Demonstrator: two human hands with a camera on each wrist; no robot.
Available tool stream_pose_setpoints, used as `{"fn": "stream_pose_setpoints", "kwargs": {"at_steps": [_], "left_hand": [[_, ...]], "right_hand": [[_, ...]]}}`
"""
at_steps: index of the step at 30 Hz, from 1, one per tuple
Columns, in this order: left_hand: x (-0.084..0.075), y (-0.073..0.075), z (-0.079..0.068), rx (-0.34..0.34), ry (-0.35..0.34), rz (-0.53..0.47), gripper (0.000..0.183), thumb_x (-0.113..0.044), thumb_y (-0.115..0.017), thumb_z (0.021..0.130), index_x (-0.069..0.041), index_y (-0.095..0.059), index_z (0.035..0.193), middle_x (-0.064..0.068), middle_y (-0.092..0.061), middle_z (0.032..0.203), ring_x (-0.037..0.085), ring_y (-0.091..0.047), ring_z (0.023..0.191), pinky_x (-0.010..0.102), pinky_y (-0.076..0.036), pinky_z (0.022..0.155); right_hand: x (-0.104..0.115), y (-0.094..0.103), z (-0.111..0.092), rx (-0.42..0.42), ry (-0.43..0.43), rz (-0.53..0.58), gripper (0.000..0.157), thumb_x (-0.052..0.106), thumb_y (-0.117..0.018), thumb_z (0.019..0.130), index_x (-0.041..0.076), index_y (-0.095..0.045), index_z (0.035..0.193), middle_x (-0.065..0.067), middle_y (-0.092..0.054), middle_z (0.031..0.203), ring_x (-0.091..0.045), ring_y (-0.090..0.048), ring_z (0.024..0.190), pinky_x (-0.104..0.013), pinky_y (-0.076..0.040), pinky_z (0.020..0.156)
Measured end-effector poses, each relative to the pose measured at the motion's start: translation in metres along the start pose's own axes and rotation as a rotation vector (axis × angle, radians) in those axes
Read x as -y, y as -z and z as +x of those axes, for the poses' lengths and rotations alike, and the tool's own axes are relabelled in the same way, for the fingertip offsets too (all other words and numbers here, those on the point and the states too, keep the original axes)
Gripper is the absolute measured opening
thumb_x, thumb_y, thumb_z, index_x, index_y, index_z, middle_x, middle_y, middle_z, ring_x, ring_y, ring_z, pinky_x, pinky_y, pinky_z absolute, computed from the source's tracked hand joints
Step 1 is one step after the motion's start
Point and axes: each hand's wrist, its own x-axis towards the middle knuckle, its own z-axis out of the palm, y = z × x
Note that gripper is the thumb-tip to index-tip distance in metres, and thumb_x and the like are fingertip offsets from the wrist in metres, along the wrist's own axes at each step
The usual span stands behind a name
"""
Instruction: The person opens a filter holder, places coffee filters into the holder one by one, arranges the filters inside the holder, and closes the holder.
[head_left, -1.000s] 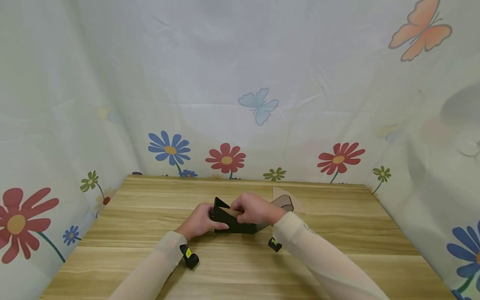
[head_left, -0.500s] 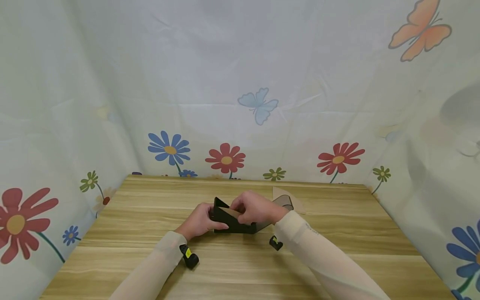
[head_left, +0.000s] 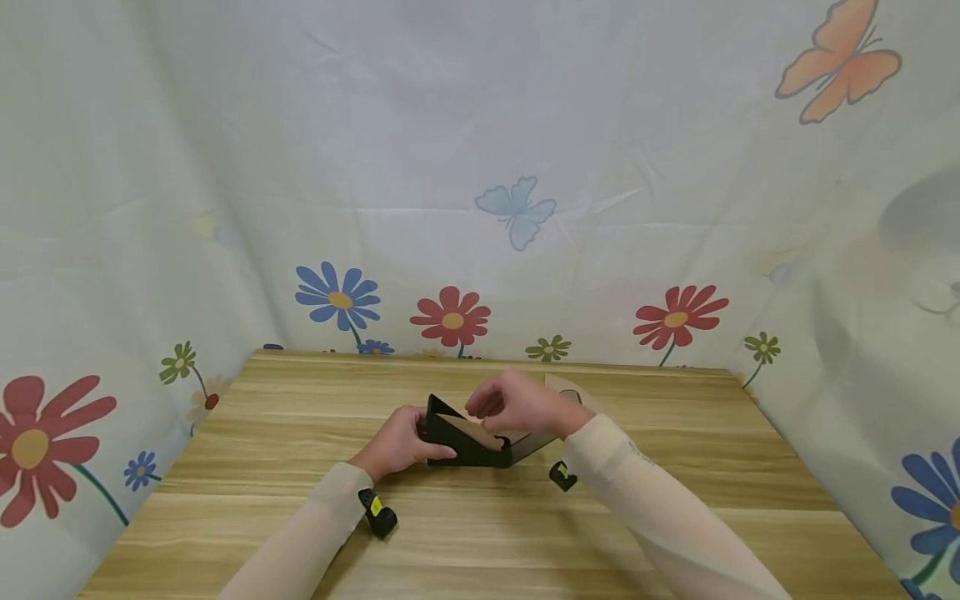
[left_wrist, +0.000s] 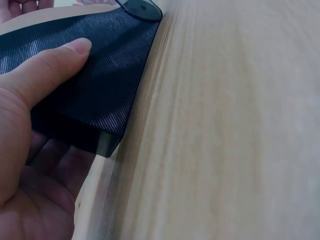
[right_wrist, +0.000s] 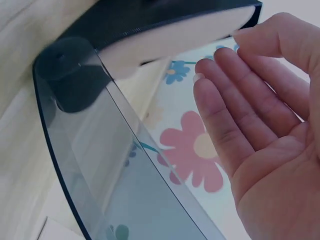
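Fingers of your left hand (head_left: 397, 442) are clamped on the box (head_left: 472, 452): thumb laid along its ribbed near wall, the others tucked behind its end. Grip shows plainly in the left wrist view.

Your right hand (head_left: 522, 404) hangs just above the box, holding nothing. Its fingers are loosely bent, thumb and fingertips apart; the right wrist view gives the palm side and the gap. Thumb tip is near the brown insert (right_wrist: 165, 46); you cannot tell whether they touch.

Box stands on the worktop (head_left: 337, 392), around the middle, black, long wall facing you, left end in your grip. Insert sits inside it, showing above the sloping near wall; one layer or several, cannot tell. Clear lid (right_wrist: 100, 145) meets the box's right end at a round hinge (left_wrist: 142, 10); it is swung open, slanting away to the right, partly behind your right hand.

Brown sheet (head_left: 558, 382) lies flat beyond the lid, near the far edge, partly covered by your hand.

Your sleeves (head_left: 667, 508) are pale. Small black cameras (head_left: 381, 518) with yellow marks, one at each wrist. Beyond the worktop, a pale curtain (head_left: 420, 125) printed with flowers (head_left: 450, 321) and butterflies (head_left: 843, 67).
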Motion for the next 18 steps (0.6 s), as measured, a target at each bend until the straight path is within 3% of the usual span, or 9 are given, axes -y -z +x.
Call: {"fn": "stream_pose_setpoints", "kwargs": {"at_steps": [9, 18], "left_hand": [[0.000, 0.000, -0.001, 0.008, 0.003, -0.004, 0.042, -0.036, -0.090, 0.078, -0.018, -0.075, 0.112, -0.001, -0.077, 0.093, 0.015, -0.064, 0.073, 0.029, -0.050, 0.064], [0.000, 0.000, -0.001, 0.007, 0.010, -0.001, 0.040, -0.033, -0.091, 0.078, -0.016, -0.075, 0.110, 0.001, -0.077, 0.091, 0.017, -0.063, 0.073, 0.032, -0.050, 0.062]], "right_hand": [[-0.001, 0.022, -0.014, -0.102, 0.010, 0.029, 0.022, 0.012, -0.075, 0.093, 0.006, -0.076, 0.114, -0.009, -0.077, 0.110, -0.021, -0.075, 0.097, -0.032, -0.060, 0.084], [-0.006, 0.043, -0.027, -0.168, -0.023, -0.005, 0.027, 0.013, -0.076, 0.092, 0.001, -0.074, 0.116, -0.020, -0.075, 0.115, -0.025, -0.074, 0.101, -0.037, -0.059, 0.089]]}}
